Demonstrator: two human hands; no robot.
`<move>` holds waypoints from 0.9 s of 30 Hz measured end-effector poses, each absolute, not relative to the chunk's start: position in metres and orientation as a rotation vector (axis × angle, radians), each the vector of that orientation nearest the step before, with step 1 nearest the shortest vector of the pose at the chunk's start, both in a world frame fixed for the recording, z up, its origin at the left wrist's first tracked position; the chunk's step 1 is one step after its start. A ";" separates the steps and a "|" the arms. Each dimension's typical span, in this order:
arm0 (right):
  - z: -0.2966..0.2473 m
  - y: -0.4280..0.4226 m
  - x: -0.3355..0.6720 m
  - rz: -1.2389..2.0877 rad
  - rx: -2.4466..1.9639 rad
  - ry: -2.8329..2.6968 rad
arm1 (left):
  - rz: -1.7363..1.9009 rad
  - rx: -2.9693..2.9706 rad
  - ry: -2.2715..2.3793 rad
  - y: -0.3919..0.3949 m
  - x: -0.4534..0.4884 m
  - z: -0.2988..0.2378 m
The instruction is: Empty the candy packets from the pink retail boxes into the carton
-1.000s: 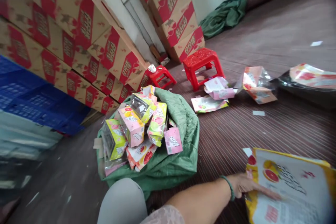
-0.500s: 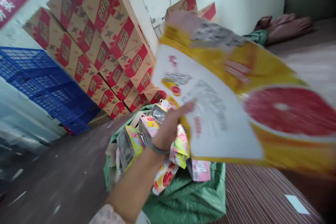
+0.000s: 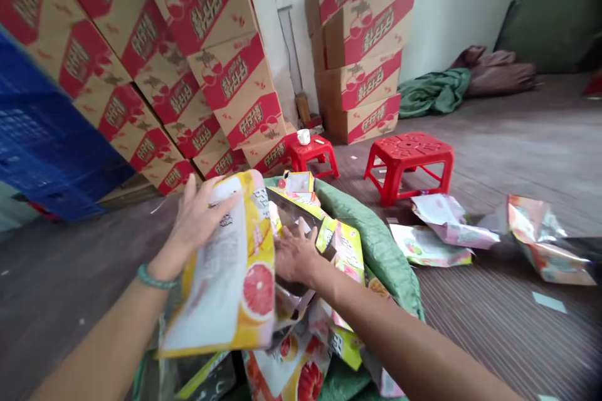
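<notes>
My left hand (image 3: 195, 222), with a teal bracelet on its wrist, grips the upper left edge of a yellow and white printed package (image 3: 226, 288) with a grapefruit picture. This package stands tilted over the left part of a green woven sack (image 3: 376, 232). My right hand (image 3: 296, 257) lies with fingers spread on the packaging in the sack, close beside the package's right edge. Several printed packages fill the sack, among them a yellow-green one (image 3: 348, 244) and one with grapefruit pictures (image 3: 291, 369). Part of the sack is hidden by my arms.
Cardboard boxes (image 3: 235, 75) are stacked at the left, with another stack (image 3: 371, 69) by the wall. Blue crates (image 3: 47, 144) stand far left. Two red stools (image 3: 409, 150) (image 3: 313, 150) are beyond the sack. Flattened packages (image 3: 433, 244) lie on the floor to the right.
The grapefruit package has come down and left, from raised at the right to over the sack. My right hand now rests among the packages. The view has turned rightward, showing the stools.
</notes>
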State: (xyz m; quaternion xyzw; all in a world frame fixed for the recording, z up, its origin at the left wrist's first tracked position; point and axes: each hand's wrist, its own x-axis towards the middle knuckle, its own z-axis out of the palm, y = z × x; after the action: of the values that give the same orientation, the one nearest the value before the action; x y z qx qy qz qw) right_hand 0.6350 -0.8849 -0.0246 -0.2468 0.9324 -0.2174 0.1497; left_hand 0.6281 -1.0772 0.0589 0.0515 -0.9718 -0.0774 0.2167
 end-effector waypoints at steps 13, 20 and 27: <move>-0.109 -0.931 0.618 -0.568 -0.581 2.503 | 0.065 0.291 -2.798 -1.112 0.552 -0.076; -0.107 -0.976 0.567 -0.463 -0.377 2.496 | -0.091 0.369 -2.818 -1.149 0.522 -0.160; -0.049 -0.965 0.569 -0.507 -0.515 2.475 | -0.294 0.546 -2.781 -1.173 0.502 -0.211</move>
State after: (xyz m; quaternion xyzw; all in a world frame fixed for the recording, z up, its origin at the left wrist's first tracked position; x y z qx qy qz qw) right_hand 0.5690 -0.9650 -0.0486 -0.1918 0.9221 -0.1890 0.2778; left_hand 0.5020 -1.1730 -0.2113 0.1896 -0.9656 -0.1022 0.1457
